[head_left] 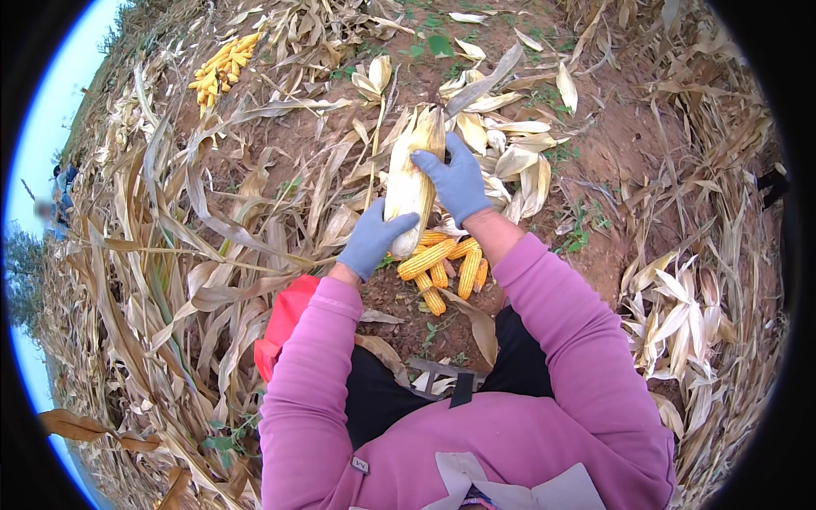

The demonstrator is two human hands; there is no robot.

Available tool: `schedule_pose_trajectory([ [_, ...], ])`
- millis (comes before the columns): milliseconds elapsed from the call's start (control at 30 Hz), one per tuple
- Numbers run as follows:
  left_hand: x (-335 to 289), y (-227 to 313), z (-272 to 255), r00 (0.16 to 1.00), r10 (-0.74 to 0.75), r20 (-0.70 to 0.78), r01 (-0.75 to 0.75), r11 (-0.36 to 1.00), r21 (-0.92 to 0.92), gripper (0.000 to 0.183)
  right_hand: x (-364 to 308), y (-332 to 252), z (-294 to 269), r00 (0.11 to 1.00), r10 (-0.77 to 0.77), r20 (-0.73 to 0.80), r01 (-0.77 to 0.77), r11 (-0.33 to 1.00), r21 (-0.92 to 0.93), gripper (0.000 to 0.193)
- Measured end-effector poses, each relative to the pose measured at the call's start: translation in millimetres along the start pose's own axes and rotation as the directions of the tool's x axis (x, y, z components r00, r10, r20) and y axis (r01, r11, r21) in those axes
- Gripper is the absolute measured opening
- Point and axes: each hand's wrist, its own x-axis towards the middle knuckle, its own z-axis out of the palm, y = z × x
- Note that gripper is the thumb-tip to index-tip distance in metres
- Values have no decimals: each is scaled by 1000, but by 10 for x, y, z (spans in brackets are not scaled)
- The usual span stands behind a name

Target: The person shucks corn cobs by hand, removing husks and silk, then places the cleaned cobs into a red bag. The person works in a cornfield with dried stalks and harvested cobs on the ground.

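An ear of corn still wrapped in its pale husk point(412, 174) is held out in front of me, tilted with its darker tip away. My left hand point(374, 236), in a grey-blue glove, grips the near end of it. Around its far right side, my right hand point(456, 177) in a matching glove is closed, thumb on top of the husk. Just below the hands, several husked yellow corn cobs point(429, 257) lie in a small pile on the soil. The husk hides the kernels of the held ear.
Loose husks point(518, 157) lie beyond my right hand, with another heap of husks point(684, 314) at the right. A pile of yellow cobs point(225, 70) sits far left. Dry stalks point(212, 229) cover the left side. A red bag-like thing point(289, 319) is beside my left forearm. Another person point(61, 200) is at the far left.
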Motion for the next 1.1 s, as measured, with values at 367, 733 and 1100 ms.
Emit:
schedule_pose_trajectory([
  [367, -25, 99, 84, 979, 128, -158, 22, 705, 709, 65, 79, 78, -8, 962, 273, 22, -254, 858, 446, 31],
  [733, 199, -43, -165, 974, -14, -226, -107, 851, -515, 37, -195, -60, 316, 963, 176, 203, -229, 932, 279, 27],
  [1100, 118, 92, -225, 906, 238, -352, -282, 956, -79, 28, -328, 73, 422, 951, 82, 299, -107, 992, 66, 23],
])
